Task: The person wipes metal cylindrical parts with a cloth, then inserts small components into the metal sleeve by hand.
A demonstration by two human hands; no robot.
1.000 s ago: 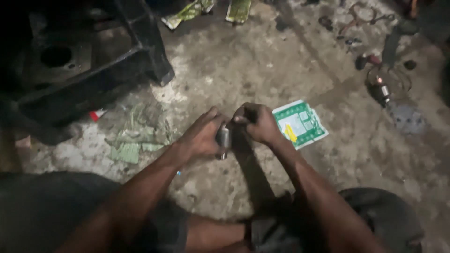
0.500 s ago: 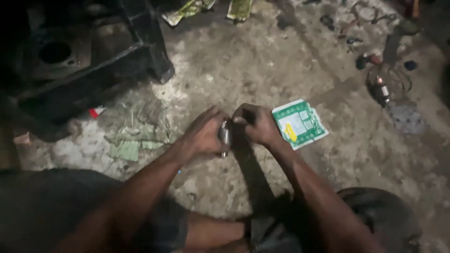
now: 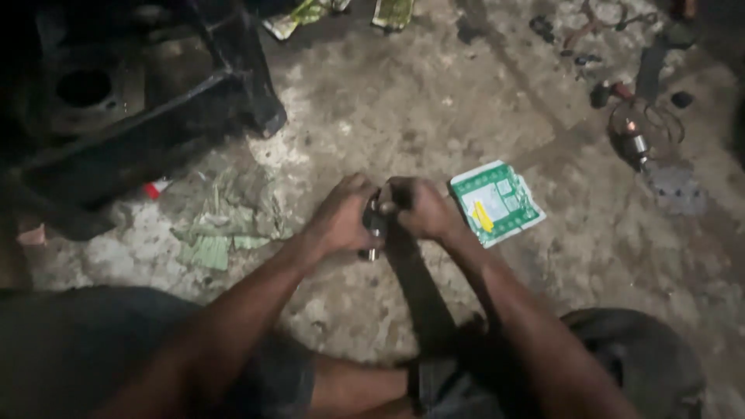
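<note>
Head view: both hands meet over the bare concrete floor (image 3: 434, 101), mid-frame, clamped on one small dark metal part (image 3: 374, 226). Left hand (image 3: 341, 217) is wrapped around it from the left side, fingers curled shut on the body. Right hand (image 3: 419, 208) is fisted against it from the right, thumb side toward the part; can't tell whether it pinches the part itself or a small tool on it, too dark. Part's long axis runs roughly vertical in frame, i.e. toward/away from the person, with a short bright stub poking out below the left hand. So the part sits between the two hands, touching both, neither clearly nearer. Just right of the right hand: a green-and-white printed packet (image 3: 495, 202) flat on the floor, not touched. Left of the left hand: crumpled green paper scraps (image 3: 221, 225). Far left corner: black machine frame (image 3: 147, 116). Far right edge: small motor-like piece with wires (image 3: 636, 140), well apart from the hands.
</note>
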